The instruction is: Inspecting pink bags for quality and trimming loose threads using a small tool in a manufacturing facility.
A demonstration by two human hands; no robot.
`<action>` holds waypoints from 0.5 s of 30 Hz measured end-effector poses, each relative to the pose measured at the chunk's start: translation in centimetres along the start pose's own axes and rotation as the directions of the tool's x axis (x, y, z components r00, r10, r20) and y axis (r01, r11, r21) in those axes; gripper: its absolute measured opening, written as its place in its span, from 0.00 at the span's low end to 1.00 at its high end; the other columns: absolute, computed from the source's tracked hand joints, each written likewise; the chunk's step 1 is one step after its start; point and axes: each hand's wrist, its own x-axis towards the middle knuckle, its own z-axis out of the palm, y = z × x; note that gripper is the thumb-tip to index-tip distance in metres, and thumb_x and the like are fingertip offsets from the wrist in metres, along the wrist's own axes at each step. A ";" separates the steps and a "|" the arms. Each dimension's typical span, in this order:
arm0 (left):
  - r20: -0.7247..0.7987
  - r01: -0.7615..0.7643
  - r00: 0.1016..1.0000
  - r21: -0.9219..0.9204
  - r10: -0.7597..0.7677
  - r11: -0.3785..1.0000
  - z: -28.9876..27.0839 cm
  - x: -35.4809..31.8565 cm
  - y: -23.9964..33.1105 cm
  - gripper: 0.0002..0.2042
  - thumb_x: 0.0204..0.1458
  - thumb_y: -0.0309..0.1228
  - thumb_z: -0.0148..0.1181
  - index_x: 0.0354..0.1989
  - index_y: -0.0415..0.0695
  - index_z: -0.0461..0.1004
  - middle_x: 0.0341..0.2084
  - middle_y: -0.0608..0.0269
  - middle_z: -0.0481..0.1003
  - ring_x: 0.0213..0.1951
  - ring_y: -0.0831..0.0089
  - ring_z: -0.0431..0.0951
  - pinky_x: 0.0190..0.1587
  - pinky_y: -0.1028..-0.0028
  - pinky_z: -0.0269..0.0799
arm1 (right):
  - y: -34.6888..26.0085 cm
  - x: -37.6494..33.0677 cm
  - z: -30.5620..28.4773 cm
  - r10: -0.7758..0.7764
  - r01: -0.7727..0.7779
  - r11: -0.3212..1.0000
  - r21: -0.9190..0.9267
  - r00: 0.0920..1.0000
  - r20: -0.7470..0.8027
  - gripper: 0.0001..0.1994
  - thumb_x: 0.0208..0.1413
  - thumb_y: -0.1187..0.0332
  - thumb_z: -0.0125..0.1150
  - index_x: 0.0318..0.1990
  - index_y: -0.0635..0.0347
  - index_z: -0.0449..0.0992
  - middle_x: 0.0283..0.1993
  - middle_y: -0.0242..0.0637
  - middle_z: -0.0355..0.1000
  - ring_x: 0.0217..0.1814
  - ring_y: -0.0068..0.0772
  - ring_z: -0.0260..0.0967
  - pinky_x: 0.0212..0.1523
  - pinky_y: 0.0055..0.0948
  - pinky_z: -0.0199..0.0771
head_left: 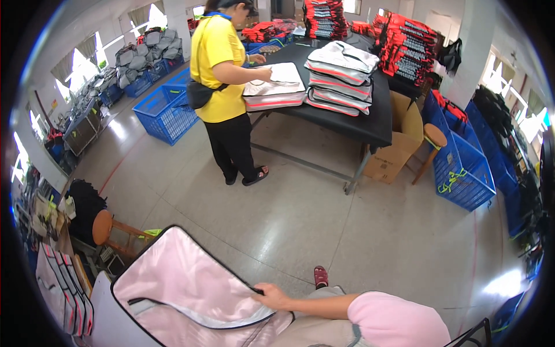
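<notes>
My right hand (272, 296) reaches across to the left, its fingers closed on the black-edged rim of a large pale pink-white fabric bag panel (185, 266). The panel lies tilted at the lower left, partly over a white surface (110, 318). A curved opening or flap with a black edge and grey-white band (214, 316) runs across the panel's lower part. My left hand does not show.
At a black table (341, 118), a person in a yellow shirt (217, 58) handles a pale bag (274, 87) beside stacked bags (341, 75). Around stand blue crates (462, 173), a cardboard box (393, 150) and wooden stools (103, 226). More bags (63, 289) lean at the left.
</notes>
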 end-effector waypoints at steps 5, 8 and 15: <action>0.049 0.057 0.997 0.045 -0.059 0.997 5.2 -1.0 11.9 0.23 0.50 0.41 0.63 0.40 0.28 0.72 0.35 0.41 0.76 0.36 0.46 0.74 0.43 0.62 0.69 | 1.0 1.3 -13.6 0.127 -0.120 0.992 0.045 0.974 -0.186 0.16 0.50 0.61 0.60 0.38 0.66 0.74 0.38 0.50 0.72 0.40 0.49 0.70 0.42 0.35 0.69; 0.060 -0.035 0.997 -0.165 0.045 0.986 14.9 -2.4 17.7 0.21 0.50 0.34 0.61 0.43 0.26 0.70 0.36 0.44 0.75 0.36 0.54 0.73 0.43 0.63 0.69 | 2.8 1.9 -23.8 0.148 -0.136 0.989 0.058 0.919 -0.365 0.14 0.49 0.63 0.61 0.33 0.67 0.72 0.33 0.49 0.70 0.34 0.46 0.67 0.36 0.35 0.68; 0.227 -0.110 0.892 -0.729 0.390 0.676 24.2 -0.9 37.4 0.09 0.49 0.24 0.61 0.27 0.36 0.65 0.23 0.67 0.67 0.27 0.78 0.65 0.30 0.78 0.63 | 1.6 1.9 -37.8 0.253 -0.101 0.963 0.248 0.651 -0.716 0.13 0.48 0.68 0.64 0.23 0.64 0.66 0.19 0.28 0.61 0.23 0.18 0.55 0.24 0.23 0.58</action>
